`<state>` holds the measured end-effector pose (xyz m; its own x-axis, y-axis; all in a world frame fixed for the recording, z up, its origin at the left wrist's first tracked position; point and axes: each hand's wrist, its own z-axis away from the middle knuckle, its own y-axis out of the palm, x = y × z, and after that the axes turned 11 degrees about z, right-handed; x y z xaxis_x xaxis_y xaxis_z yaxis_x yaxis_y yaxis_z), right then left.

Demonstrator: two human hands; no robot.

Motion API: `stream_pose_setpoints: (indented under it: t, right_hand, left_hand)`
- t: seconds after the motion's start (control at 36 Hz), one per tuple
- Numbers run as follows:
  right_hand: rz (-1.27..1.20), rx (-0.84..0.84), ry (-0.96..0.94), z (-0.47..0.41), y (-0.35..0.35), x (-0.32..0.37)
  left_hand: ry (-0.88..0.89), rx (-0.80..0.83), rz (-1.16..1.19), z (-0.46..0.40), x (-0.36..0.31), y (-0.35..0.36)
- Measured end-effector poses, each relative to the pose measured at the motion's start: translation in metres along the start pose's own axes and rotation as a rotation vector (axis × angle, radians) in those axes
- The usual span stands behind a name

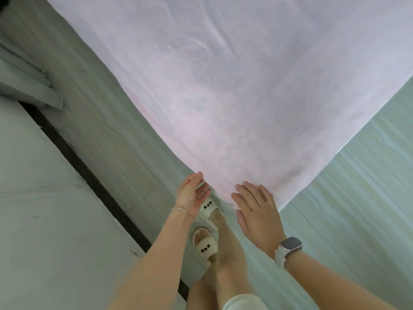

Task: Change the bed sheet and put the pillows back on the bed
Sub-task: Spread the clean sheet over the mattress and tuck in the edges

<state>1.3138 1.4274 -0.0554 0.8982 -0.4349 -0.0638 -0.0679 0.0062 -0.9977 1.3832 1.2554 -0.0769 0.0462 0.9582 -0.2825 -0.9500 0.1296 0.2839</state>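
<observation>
We look down past our two bare forearms at the corner of a pale pink bed sheet [234, 90], which spreads up and away from both hands and comes to a rounded point just between them. Our right hand [257, 209] lies flat, palm down, fingers straight and slightly spread, with the fingertips resting on the sheet's corner edge and holding nothing; a white smartwatch [289, 246] sits on that wrist. Our left hand [192, 193] is turned on its side at the sheet's left edge, fingers fairly straight, with the fingertips touching the hem; whether the thumb pinches the cloth we cannot tell, since the fabric hides that side. A thin bracelet [183, 210] circles the left wrist. Under the sheet, to the right of the right hand, the pale green striped mattress [357, 198] shows bare, and more of it shows beyond the left hand. Directly below and between the hands our feet stand in cream fluffy slippers [205, 245] with small black dots, one slipper just beneath the left palm. Well left of the left hand runs a dark gap [85, 171], and farther up on that side hangs folded grey-green fabric [29, 86].
</observation>
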Motion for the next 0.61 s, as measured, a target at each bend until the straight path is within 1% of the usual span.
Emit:
stream_pose_setpoints:
  t: [0.08, 0.25, 0.36, 0.47, 0.5, 0.53, 0.56, 0.61]
  right_hand:
    - [-0.034, -0.041, 0.038, -0.006, -0.006, -0.007]
    - [-0.035, -0.055, 0.029, -0.017, -0.006, -0.026]
    - [-0.076, -0.048, 0.015, -0.017, -0.009, -0.038]
    - [-0.155, -0.043, -0.042, -0.006, -0.012, -0.049]
    - [-0.204, -0.030, -0.017, -0.002, -0.012, -0.053]
    - [-0.262, -0.017, 0.050, 0.003, -0.013, -0.057]
    - [-0.336, 0.000, 0.170, 0.008, -0.014, -0.061]
    - [-0.575, 0.055, 0.520, 0.015, -0.021, -0.067]
  left_hand:
    - [0.004, 0.032, 0.010, 0.005, 0.022, 0.006]
    - [0.105, 0.085, 0.084, 0.017, 0.038, 0.028]
    - [0.128, 0.056, -0.014, 0.024, 0.051, 0.033]
    - [0.122, 0.008, 0.052, 0.030, 0.070, 0.043]
    - [0.123, 0.012, 0.073, 0.032, 0.073, 0.047]
    - [0.129, 0.025, 0.074, 0.033, 0.075, 0.050]
    - [0.141, 0.042, 0.076, 0.034, 0.077, 0.053]
    - [0.185, 0.084, 0.091, 0.036, 0.081, 0.057]
